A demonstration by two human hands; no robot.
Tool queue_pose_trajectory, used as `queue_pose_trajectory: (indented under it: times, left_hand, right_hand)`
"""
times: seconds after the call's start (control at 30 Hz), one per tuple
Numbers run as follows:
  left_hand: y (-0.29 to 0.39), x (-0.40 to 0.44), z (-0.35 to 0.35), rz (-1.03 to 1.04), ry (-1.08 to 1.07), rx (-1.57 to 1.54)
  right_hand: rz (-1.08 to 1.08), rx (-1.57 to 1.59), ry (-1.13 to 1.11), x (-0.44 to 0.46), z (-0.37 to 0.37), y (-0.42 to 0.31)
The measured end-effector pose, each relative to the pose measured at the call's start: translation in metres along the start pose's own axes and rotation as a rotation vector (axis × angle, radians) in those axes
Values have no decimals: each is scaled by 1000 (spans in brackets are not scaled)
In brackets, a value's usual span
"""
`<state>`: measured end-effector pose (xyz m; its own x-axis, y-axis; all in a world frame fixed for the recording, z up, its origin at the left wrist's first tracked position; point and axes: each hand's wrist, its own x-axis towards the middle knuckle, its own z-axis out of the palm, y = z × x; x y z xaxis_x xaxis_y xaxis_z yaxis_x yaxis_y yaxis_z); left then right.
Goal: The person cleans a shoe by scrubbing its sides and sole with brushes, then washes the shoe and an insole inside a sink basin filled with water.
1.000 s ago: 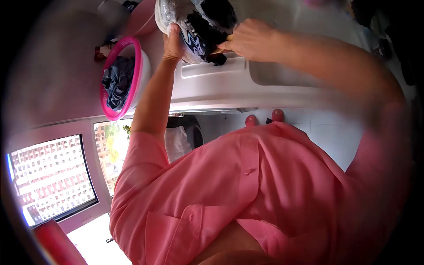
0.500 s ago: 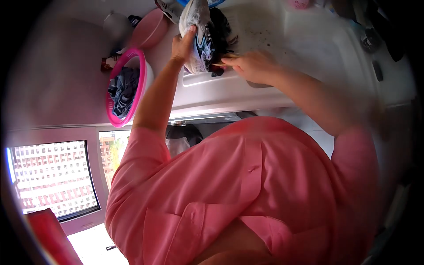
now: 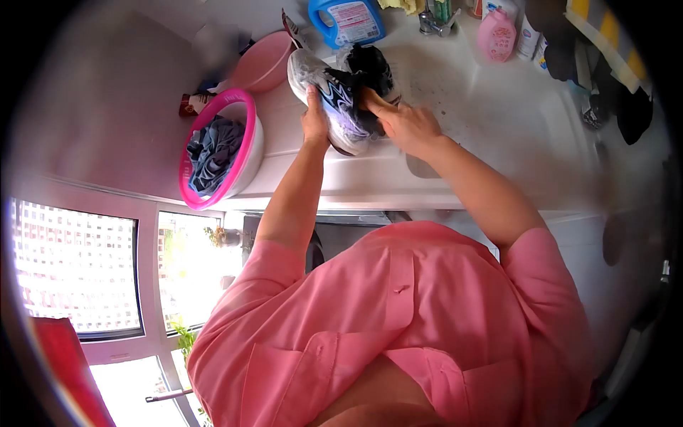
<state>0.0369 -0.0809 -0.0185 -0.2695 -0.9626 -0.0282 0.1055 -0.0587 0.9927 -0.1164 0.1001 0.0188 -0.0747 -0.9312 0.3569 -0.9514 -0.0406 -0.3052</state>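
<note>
A white, black and lilac sneaker (image 3: 341,110) with foam on its toe is tilted over the sink's ledge. My left hand (image 3: 314,122) grips it along the sole side, thumb toward the toe. At the shoe's opening, my right hand (image 3: 413,129) is closed around what looks like a slim tan handle (image 3: 377,103); its far end is hidden in the shoe. Just behind lies a second, dark shoe (image 3: 373,65), partly covered by the first.
A pink-rimmed basket (image 3: 250,142) of dark cloth stands left, near a pink basin (image 3: 262,64). Behind are a blue detergent jug (image 3: 348,25), a faucet (image 3: 432,23) and a pink bottle (image 3: 496,35). The white sink (image 3: 498,142) has dirt specks.
The view has shifted, bringing the jug and faucet into sight. The sneaker is turned, showing more of its side and heel. My right hand has moved closer in at its opening.
</note>
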Motion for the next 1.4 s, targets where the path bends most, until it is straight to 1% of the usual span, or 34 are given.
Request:
queue_pose_trajectory:
  times: [0.03, 0.07, 0.1, 0.17, 0.2, 0.23, 0.27, 0.3, 0.33, 0.37, 0.43, 0.47, 0.5, 0.53, 0.57, 0.6, 0.63, 0.7, 0.73, 0.77, 0.8, 0.87, 0.9, 0.97, 1.0, 1.03, 1.07, 1.17, 1.23, 1.27, 1.3, 1.33, 1.37, 1.4]
  left_hand:
    - [18, -16, 10, -3, 1, -35]
    - [21, -10, 10, 8, 9, -52]
    - [23, -6, 2, -22, 16, -27]
    - [32, -13, -3, -79, 4, 82]
    - [23, -15, -2, -65, -3, 106]
    - [17, -23, 4, -58, -13, 134]
    - [11, -31, 11, 1, -34, 258]
    - [23, -52, 29, -24, -12, 177]
    - [18, -49, 26, -64, -99, 16]
    - [10, -42, 22, -108, -192, -142]
    - [1, -24, 7, -144, -227, -88]
    - [1, -21, 6, -135, -259, -155]
    - [1, -19, 2, -130, -287, -219]
    - [8, -17, -7, -118, -272, -239]
    - [9, -13, -14, -170, -298, -217]
    - [8, -16, -9, -144, -275, -163]
    - [15, -28, 0, -123, -246, -107]
    - [31, -48, 26, -92, -80, 32]
    - [19, -34, 18, -103, -152, -46]
    - [8, -18, 11, -113, -229, -126]
    - [10, -13, 11, -103, -235, -160]
    - [11, 9, 0, -105, -194, -205]
    - [13, 18, -9, -159, -228, -297]
    - [61, -26, 8, -170, -39, -70]
    - [67, -37, 14, -203, -32, 23]
    - [86, -67, 33, -227, 29, 106]
    - [64, -64, 34, -170, -63, 59]
    - [56, -57, 29, -243, -124, -64]
    - [40, -25, 9, -255, -160, -86]
    - [45, -25, 4, -228, -155, -174]
    - [45, -20, -6, -240, -150, -182]
    - [68, -42, 6, -263, -73, -67]
    - [74, -52, 12, -274, -57, -9]
    - [65, -53, 17, -251, -82, -6]
  right_hand:
    - [45, 233, -17, 1, 9, 2]
    - [96, 564, -20, -2, 14, 0]
    - [78, 563, -32, -6, 9, -5]
    - [187, 925, -305, -10, -13, -8]
    - [185, 889, -348, -2, -19, -7]
    - [143, 1062, -84, 9, -4, -10]
    - [124, 1007, -17, 27, 5, -3]
    - [101, 953, 47, 42, 8, 1]
    - [142, 979, 53, 45, 1, -8]
    - [245, 993, -45, 40, -8, -16]
    - [212, 1047, -8, 26, -4, -21]
    - [231, 1141, -82, 17, -9, -20]
    - [228, 1137, -89, 5, -15, -21]
    - [301, 1247, -188, -8, -20, -21]
    - [376, 1347, -285, -14, -23, -20]
    - [393, 1403, -301, -11, -23, -20]
    - [346, 1380, -182, 3, -21, -22]
    - [253, 1238, -172, 34, -4, -9]
    - [132, 1127, -158, 43, 1, -5]
    - [135, 1123, -166, 39, 7, -3]
    - [118, 992, -102, 34, 0, -8]
    - [-15, 901, 36, 19, -1, -10]
    - [-17, 895, 31, 10, -9, -13]
    - [196, 516, -258, 2, -31, -16]
    - [123, 442, -120, 8, -16, -8]
    - [181, 292, -153, 26, -23, -10]
    - [193, 309, -145, 42, -21, -3]
    - [217, 314, -110, 54, -7, -3]
    - [210, 448, -157, 35, -21, -19]
    - [110, 543, -52, 21, -2, -12]
    - [8, 634, 58, 16, 17, -2]
    - [76, 598, -25, 24, 7, -6]
    - [149, 562, -107, 34, -1, -10]
    - [204, 368, -140, 54, 1, -6]
